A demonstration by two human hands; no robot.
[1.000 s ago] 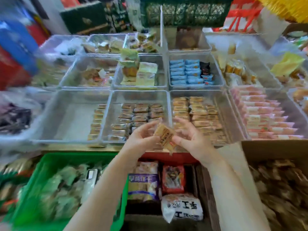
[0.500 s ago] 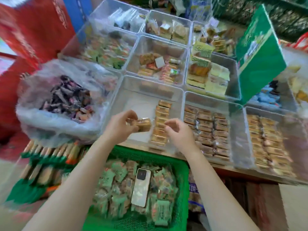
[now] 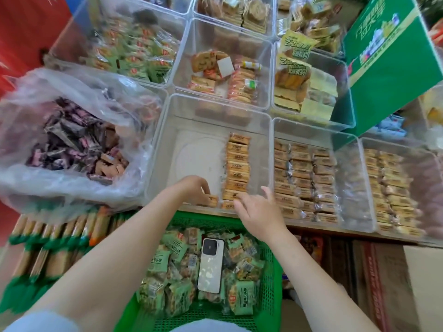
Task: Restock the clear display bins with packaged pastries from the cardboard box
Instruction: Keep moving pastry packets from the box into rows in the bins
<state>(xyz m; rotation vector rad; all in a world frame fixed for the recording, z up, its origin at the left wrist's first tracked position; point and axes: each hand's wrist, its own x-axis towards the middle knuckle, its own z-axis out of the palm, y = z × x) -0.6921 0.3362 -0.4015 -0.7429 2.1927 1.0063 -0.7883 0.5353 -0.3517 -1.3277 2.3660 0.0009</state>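
While left hand (image 3: 195,189) grips pastry (image 3: 212,200), right hand (image 3: 260,210) hovers.

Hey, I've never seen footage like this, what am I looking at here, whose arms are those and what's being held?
There is no machine: a camera worn on a person's head looks down at their own bare arms. The left hand pinches a small orange-wrapped pastry, setting it at the near end of a mostly bare clear bin, beside a single row of the same pastries. The right hand hovers open next to it, holding nothing. Below sits a green basket of green snack packs with a phone on top.
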